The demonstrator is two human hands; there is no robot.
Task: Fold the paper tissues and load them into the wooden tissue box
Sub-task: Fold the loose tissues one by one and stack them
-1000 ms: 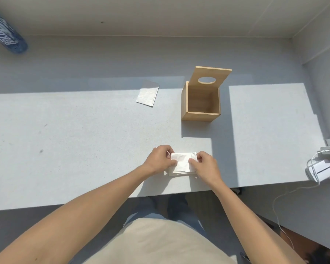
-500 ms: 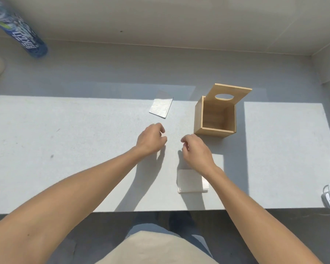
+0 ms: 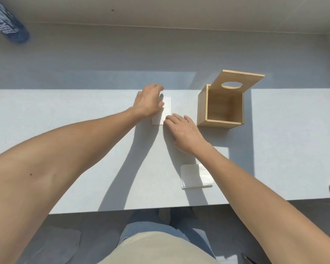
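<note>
White tissue [image 3: 165,111] under both outstretched hands

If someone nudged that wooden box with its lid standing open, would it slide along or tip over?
Probably slide. The wooden box sits flat on a broad square base on the smooth table, and it looks empty, so likely light. The raised lid leans back beyond the rear wall, so a push high on it might rock the box backward.
</note>
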